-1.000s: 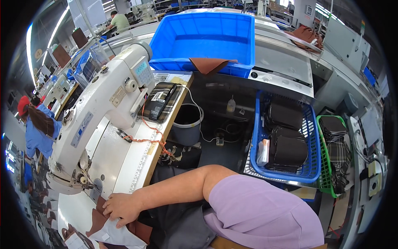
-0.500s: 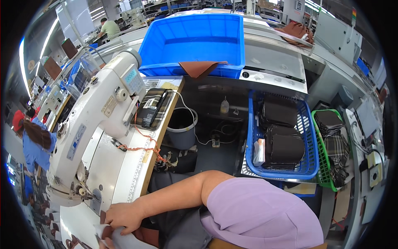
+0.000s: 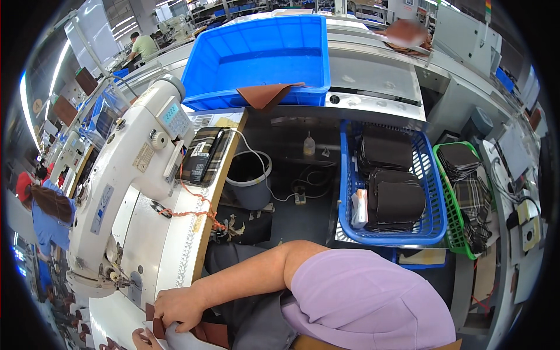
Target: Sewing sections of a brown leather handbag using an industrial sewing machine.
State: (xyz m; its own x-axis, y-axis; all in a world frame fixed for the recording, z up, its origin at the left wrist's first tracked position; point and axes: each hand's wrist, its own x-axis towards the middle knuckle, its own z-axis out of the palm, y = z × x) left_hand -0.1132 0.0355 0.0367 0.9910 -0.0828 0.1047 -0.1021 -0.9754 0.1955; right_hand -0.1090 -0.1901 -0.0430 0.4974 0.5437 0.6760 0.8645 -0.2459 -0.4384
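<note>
A white sewing machine (image 3: 105, 216) stands on the left, its needle area just above my hands. My right hand (image 3: 179, 306) reaches across from the lower right, fingers bent down on a brown piece (image 3: 213, 333) with a pale grey-white piece (image 3: 184, 339) beside it, gripping them. At the lower edge my left hand (image 3: 144, 341), partly cut off, has its fingers curled at the edge of these pieces. The pieces lie below the machine's needle plate, at the near end of the bed; their undersides are hidden.
A blue bin (image 3: 256, 46) with a draped brown piece stands behind. A blue basket (image 3: 437, 192) and green basket (image 3: 466, 239) hold stacked dark pieces at right. A bucket (image 3: 248, 186) sits underneath. Co-workers (image 3: 49, 216) (image 3: 143, 48) are at the left and back.
My left hand has come into view at the lower edge beside the pieces. My right hand sits slightly lower and further right in the picture. The whole view has shifted a little.
</note>
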